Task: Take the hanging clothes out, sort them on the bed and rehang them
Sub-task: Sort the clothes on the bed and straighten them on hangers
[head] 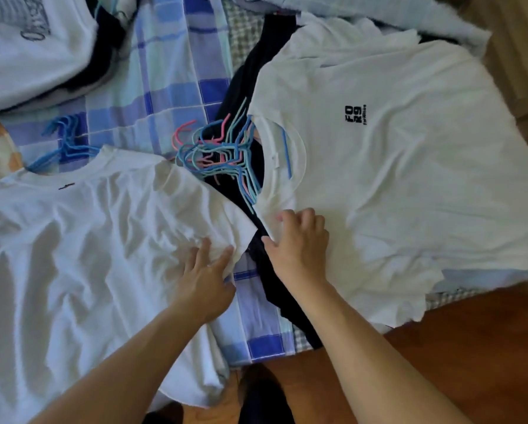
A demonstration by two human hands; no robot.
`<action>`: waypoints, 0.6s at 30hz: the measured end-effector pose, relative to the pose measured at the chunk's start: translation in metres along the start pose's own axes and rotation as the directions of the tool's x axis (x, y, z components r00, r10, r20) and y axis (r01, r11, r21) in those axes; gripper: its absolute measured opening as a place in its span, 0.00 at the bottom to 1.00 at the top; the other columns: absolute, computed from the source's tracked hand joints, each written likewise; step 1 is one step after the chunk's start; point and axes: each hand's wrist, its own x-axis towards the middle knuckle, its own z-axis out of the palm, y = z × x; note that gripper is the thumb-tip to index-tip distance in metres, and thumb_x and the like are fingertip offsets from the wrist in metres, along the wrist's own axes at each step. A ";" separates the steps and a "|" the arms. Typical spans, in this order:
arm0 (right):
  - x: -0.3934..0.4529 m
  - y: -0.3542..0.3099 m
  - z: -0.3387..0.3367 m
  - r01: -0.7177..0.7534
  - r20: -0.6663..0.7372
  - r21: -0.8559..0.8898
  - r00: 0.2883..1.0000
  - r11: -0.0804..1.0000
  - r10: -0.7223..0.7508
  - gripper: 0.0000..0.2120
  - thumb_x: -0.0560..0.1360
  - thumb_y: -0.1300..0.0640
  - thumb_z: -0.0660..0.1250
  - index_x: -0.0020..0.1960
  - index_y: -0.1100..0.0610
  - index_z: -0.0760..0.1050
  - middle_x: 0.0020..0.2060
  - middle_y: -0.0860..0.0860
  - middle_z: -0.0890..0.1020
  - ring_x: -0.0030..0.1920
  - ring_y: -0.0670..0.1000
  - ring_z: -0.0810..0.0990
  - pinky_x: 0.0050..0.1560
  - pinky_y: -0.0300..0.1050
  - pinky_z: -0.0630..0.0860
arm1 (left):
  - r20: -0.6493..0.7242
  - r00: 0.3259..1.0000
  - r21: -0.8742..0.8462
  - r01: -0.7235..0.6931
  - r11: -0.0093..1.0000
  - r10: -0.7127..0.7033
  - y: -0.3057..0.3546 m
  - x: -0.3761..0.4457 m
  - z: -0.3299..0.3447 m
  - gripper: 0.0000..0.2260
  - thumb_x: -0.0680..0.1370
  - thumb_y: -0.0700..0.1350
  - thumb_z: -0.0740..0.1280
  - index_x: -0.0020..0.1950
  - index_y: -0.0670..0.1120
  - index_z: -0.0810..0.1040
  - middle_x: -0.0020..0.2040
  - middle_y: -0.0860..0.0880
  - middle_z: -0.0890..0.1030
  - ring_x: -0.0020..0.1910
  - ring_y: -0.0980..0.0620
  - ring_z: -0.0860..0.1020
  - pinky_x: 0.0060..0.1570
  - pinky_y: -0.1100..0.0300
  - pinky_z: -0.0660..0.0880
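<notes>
Near left: a T-shirt [73, 240] lies flat on the bed [171, 87], hangers [63, 139] at its collar.
Right: a printed T-shirt [394, 179] tops a stack of clothes.
Between them: a bundle of hangers [217, 151] at the stack's collar.
Far left: another clothes pile [33, 47].
Hands: left hand [206, 276] on the near shirt's sleeve; right hand [299, 243] on the stack's sleeve edge.

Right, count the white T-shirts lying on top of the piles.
3: one under the left hand, one with a black logo under the right hand, one top left. More may lie beneath.
</notes>
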 end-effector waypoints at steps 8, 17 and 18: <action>-0.005 0.029 -0.009 0.049 -0.101 0.246 0.995 0.968 -0.024 0.10 0.79 0.51 0.65 0.42 0.54 0.68 0.36 0.50 0.74 0.40 0.57 0.71 0.39 0.49 0.64 | -0.025 1.000 0.055 0.009 0.998 -0.008 -0.011 0.008 -0.012 0.23 0.78 0.56 0.69 0.72 0.57 0.68 0.79 0.48 0.57 0.76 0.44 0.61 0.69 0.47 0.69; 0.011 0.057 -0.079 -0.130 -0.046 0.481 0.984 0.867 0.172 0.16 0.84 0.49 0.54 0.47 0.58 0.72 0.39 0.52 0.79 0.44 0.59 0.76 0.44 0.53 0.70 | -0.402 0.916 0.247 0.129 0.960 -0.019 0.029 0.022 -0.010 0.21 0.77 0.47 0.68 0.66 0.43 0.66 0.45 0.44 0.77 0.42 0.38 0.78 0.39 0.44 0.77; 0.012 0.060 -0.086 -0.107 -0.056 0.474 0.987 0.874 0.152 0.17 0.84 0.48 0.55 0.44 0.59 0.70 0.36 0.53 0.78 0.41 0.59 0.75 0.43 0.55 0.71 | -0.435 0.900 0.211 0.091 0.973 0.010 0.022 0.018 -0.018 0.19 0.78 0.44 0.65 0.67 0.44 0.66 0.44 0.45 0.77 0.40 0.38 0.79 0.38 0.46 0.76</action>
